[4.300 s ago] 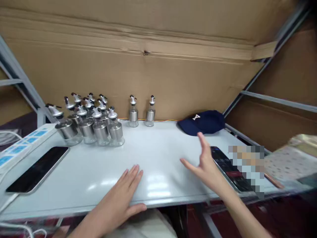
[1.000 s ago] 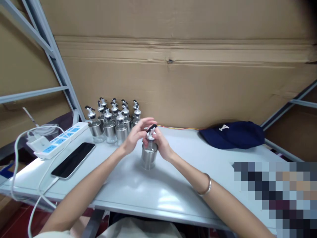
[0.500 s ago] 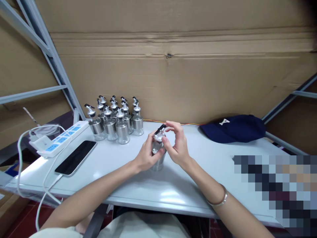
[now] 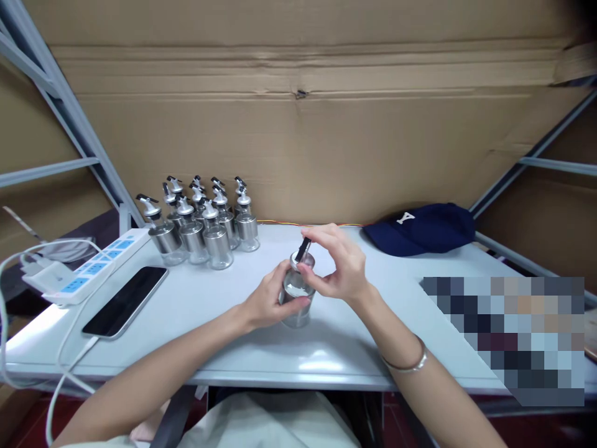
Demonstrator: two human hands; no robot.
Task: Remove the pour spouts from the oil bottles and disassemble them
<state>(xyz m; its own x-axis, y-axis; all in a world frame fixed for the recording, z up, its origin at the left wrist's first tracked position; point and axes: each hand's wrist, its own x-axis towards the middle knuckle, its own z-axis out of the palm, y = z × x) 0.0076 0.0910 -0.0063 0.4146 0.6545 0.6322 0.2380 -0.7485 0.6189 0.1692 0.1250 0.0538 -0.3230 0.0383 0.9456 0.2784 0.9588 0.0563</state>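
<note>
Silver bracelet [image 4: 422,361]: my right forearm, lower right of the frame.
Left hand [image 4: 269,300]: curled round the bottle [image 4: 296,286]'s glass body.
Right hand [image 4: 344,264]: thumb and fingertips pinched at its spout [image 4: 303,250].
Bottle: centre of the frame, seemingly standing on the tabletop [image 4: 405,292].
Step in hand: I judge that I am handling the spout while bracing the glass.
Next move: calls, I think, for a steady left hold and light right fingertips.
Phone [image 4: 125,303]: flat, left.
Bottle cluster [image 4: 217,244]: upright, left of centre.
Navy cap [image 4: 424,231]: right, before the cardboard [image 4: 298,149].
</note>
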